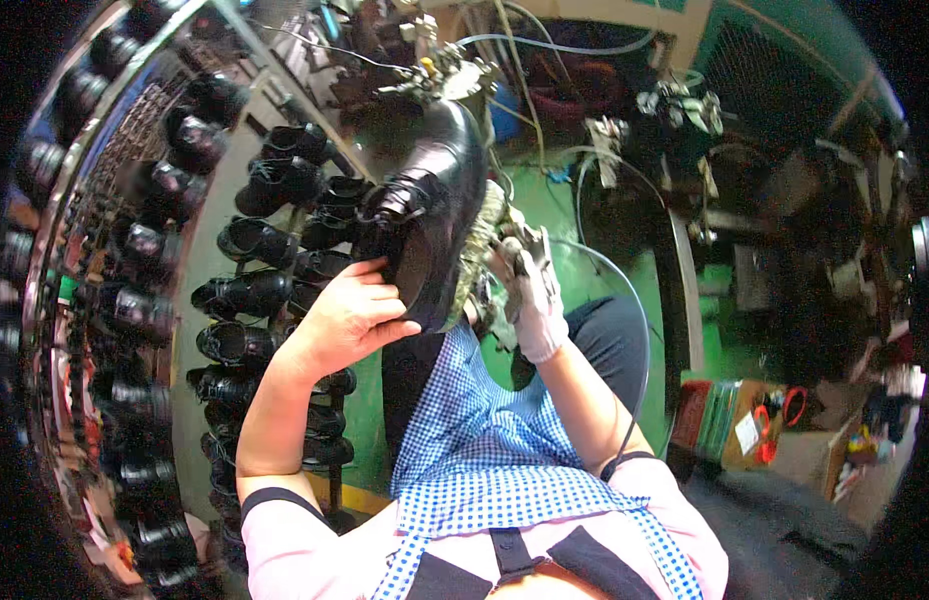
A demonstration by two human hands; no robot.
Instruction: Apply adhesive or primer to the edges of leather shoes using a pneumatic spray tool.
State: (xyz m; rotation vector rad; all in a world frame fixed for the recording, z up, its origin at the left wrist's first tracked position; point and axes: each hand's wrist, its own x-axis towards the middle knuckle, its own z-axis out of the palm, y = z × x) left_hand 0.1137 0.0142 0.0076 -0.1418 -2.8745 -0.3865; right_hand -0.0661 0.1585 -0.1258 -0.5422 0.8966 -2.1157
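Note:
A glossy black lace-up shoe is held up in front of me, its toe pointing away and its opening toward me. My left hand is bare and grips it at the heel end, with fingers curled over the collar. On the right, my right hand wears a pale, stained glove. Its fingers are closed on a shaggy greenish-cream pad, which lies along the shoe's right side. The shoe hides part of the pad, so I cannot tell its full shape.
Racks of black shoes stand close on my left. Metal fittings and hoses sit beyond the shoe. A thin bluish hose loops past my right forearm. A cardboard box with red-orange rings lies at lower right. The floor is green.

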